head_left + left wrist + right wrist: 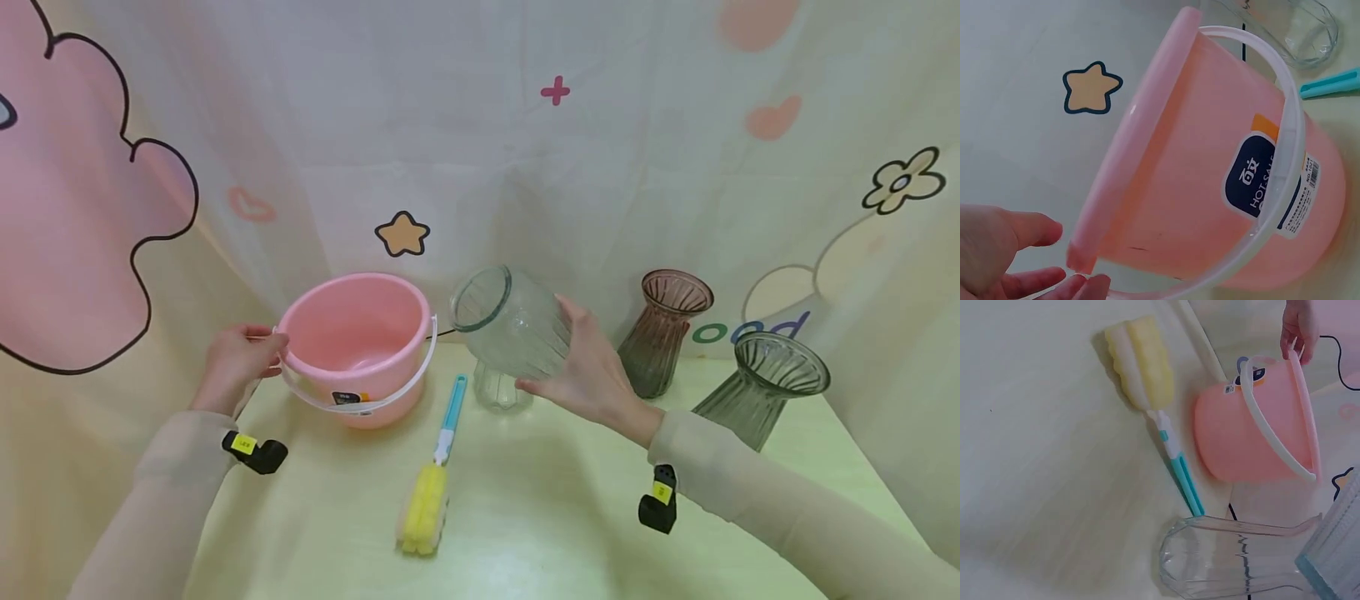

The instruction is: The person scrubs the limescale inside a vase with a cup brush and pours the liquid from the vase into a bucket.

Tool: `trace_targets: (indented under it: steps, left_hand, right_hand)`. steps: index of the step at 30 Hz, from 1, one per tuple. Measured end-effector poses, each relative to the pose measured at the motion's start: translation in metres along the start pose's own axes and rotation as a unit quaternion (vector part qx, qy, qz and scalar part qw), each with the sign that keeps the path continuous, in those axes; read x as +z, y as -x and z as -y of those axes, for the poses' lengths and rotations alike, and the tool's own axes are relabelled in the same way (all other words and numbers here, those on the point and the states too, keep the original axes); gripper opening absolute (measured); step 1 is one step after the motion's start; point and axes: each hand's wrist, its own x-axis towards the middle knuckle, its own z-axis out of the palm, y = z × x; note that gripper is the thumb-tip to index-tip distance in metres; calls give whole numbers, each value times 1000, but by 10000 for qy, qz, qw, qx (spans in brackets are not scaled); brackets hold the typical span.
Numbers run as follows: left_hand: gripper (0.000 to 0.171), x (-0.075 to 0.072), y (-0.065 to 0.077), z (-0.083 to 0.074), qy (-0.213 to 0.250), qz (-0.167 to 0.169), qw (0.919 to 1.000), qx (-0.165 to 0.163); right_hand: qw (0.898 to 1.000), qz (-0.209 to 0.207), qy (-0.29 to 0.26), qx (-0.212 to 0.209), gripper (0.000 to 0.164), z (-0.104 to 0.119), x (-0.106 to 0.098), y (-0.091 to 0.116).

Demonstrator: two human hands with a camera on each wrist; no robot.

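Note:
My left hand [243, 358] grips the left side of a pink plastic bucket [378, 411] at its rim, near where the white handle joins. In the left wrist view, the thumb and fingers [1027, 284] lie on either side of the rim. My right hand [588, 367] holds a clear ribbed glass vase [517, 329] around its body, raised and tilted with its mouth toward the bucket. Behind and below it, another clear glass vase [502, 390] stands on the table, mostly hidden in the head view. The right wrist view shows the held vase [1338, 550] only at its edge.
A sponge bottle brush [423, 508] with a blue and white handle lies in front of the bucket. Right of my right hand stand a brownish glass vase [656, 342] and a grey-green one [750, 400]. A printed curtain [465, 125] hangs behind the table [525, 517].

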Motion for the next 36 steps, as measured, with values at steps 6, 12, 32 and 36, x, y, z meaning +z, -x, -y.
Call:
trace_targets:
  steps: [6,12,32,36]
  left_hand:
    - [58,5,-12,4,735,191,9953,-595]
    - [59,7,-13,7,915,148,9934,-682]
    - [58,6,-11,7,1043,120,9922,-673]
    - [58,6,-10,8,1000,120,9924,-706]
  right_hand:
    - [9958,8,575,-713,109,6,-6,-36]
    - [9828,56,1417,-1185,106,17,-1,-69]
    - [8582,30,4483,-2498,85,42,24,-120]
    - [8252,-104,4967,-2686,93,44,26,-119]
